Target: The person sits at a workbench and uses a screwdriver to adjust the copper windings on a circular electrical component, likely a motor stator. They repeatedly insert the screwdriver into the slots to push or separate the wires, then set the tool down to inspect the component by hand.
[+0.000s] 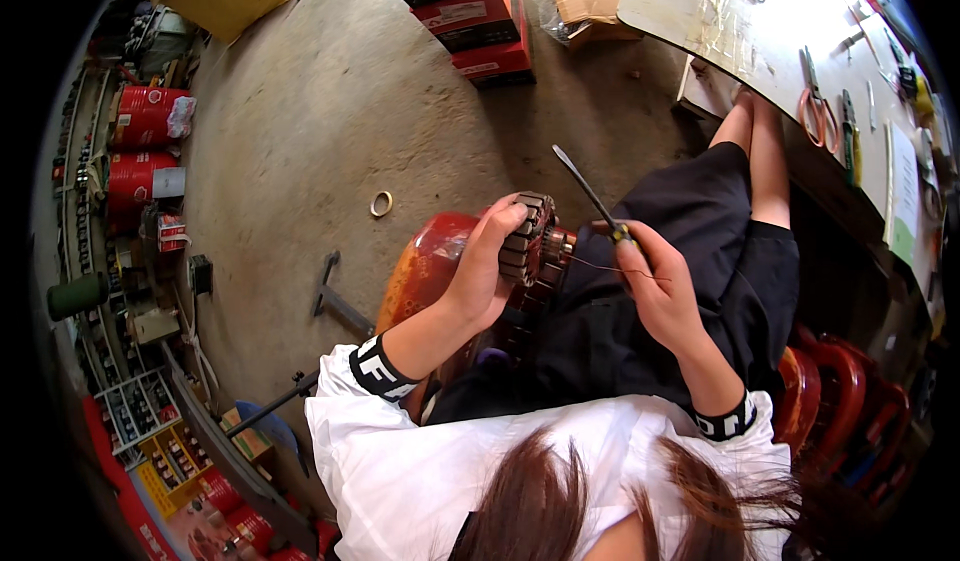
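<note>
My left hand [482, 261] is wrapped round a motor armature [524, 245], a slotted dark metal core with a coppery part on its right side. It is held above my lap, beside a glossy red-brown stool [428, 251]. My right hand [655, 276] is closed round the handle of a flat-bladed screwdriver [583, 180], whose blade points up and to the left, apart from the armature. A thin copper wire [600, 265] runs from the armature to my right hand. Whether the fingers also pinch the wire is hard to see.
A roll of tape [381, 203] and a black metal stand [335, 296] are on the concrete floor. At right is a worktable [760, 46] with scissors [817, 111]. Red-and-black boxes [480, 26] are stacked ahead; red drums [145, 116] and shelving line the left.
</note>
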`<state>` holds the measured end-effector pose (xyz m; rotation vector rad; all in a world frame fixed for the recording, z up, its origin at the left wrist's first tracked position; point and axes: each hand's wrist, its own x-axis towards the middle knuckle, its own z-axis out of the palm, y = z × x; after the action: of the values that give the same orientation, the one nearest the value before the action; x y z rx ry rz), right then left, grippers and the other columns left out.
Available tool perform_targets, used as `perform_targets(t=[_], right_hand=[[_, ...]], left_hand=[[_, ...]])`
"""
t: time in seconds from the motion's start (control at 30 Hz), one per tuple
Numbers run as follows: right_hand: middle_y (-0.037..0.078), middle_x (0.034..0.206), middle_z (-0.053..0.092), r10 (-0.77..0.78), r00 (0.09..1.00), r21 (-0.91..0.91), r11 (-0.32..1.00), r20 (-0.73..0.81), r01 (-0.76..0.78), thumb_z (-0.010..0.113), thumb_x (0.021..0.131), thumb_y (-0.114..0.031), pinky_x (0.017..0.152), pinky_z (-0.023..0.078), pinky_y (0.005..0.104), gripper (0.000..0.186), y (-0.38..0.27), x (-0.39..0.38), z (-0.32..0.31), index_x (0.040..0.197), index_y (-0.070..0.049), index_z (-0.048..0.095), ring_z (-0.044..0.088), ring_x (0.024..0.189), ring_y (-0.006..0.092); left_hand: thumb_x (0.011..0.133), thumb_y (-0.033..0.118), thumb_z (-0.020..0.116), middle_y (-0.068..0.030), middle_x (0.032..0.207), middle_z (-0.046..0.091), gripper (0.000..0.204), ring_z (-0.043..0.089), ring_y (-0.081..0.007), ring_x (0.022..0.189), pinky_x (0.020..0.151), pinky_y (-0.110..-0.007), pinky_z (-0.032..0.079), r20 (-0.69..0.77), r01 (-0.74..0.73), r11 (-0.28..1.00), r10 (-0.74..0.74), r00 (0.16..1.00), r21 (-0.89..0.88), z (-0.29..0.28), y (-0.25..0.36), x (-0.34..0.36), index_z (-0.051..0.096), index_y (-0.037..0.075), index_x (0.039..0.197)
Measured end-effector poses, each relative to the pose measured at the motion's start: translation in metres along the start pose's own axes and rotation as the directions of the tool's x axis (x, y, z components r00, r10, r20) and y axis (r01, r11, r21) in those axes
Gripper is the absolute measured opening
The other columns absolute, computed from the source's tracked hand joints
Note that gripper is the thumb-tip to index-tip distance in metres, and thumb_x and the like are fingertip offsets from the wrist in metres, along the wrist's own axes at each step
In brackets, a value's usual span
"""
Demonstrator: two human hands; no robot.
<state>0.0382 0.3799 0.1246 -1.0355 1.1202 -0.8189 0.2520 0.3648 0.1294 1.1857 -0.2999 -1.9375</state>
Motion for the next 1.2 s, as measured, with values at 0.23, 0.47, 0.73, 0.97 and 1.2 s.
perform_targets(t=[0.23,0.47,0.73,0.97,1.2], right_hand=[[0.001,0.073,0.054,-0.017,0.997,-0.154,0.988,0.081,0.029,0.054,0.097,-0.011,0.059,0.039,0.0216,0.018,0.006,-0.026,-0.011,0.108,0.002,0.06,0.046,0.064,0.0066],[0.01,0.081,0.064,0.016,0.992,-0.189,0.982,0.125,0.008,0.059,0.093,-0.009,0.067,0.048,0.0277,0.017,-0.003,-0.032,-0.001,0.105,0.003,0.059,0.06,0.07,0.0165],[0.015,0.083,0.061,-0.238,0.968,-0.344,0.905,0.078,0.25,0.064,0.087,-0.004,0.067,0.048,0.0296,0.023,0.0,-0.028,-0.006,0.108,0.004,0.062,0.061,0.071,0.0246],[0.014,0.08,0.058,-0.239,0.96,-0.48,0.831,0.15,0.282,0.068,0.083,-0.004,0.061,0.047,0.0324,0.031,-0.022,-0.019,-0.024,0.114,0.0,0.064,0.059,0.066,0.0286],[0.013,0.077,0.058,-0.259,0.934,-0.585,0.728,0.245,0.356,0.069,0.081,-0.006,0.058,0.047,0.037,0.032,-0.042,-0.006,-0.034,0.113,-0.002,0.065,0.06,0.065,0.0319]], left_hand=[[0.089,0.02,0.064,-0.0044,0.103,0.058,0.039,0.06,-0.0124,0.092,0.081,-0.029,0.053,-0.102,-0.217,0.972,0.226,0.969,0.088,-0.007,0.002,0.004,0.05,0.005,0.122],[0.087,0.018,0.068,-0.0069,0.104,0.059,0.044,0.061,-0.0154,0.096,0.085,-0.031,0.053,-0.153,-0.28,0.94,0.311,0.938,0.194,-0.003,0.0,0.002,0.047,0.003,0.122],[0.085,0.014,0.07,-0.0079,0.105,0.059,0.044,0.061,-0.0162,0.097,0.087,-0.032,0.053,-0.122,-0.278,0.935,0.309,0.943,0.222,-0.003,0.004,0.002,0.048,0.002,0.121],[0.084,0.012,0.071,-0.0071,0.105,0.059,0.045,0.06,-0.0151,0.097,0.088,-0.03,0.051,-0.112,-0.293,0.906,0.339,0.934,0.306,-0.004,0.003,0.004,0.048,0.002,0.121],[0.083,0.012,0.071,-0.0065,0.106,0.059,0.048,0.058,-0.0137,0.097,0.088,-0.029,0.05,-0.12,-0.343,0.831,0.432,0.894,0.437,-0.008,0.002,0.007,0.048,0.001,0.123]])
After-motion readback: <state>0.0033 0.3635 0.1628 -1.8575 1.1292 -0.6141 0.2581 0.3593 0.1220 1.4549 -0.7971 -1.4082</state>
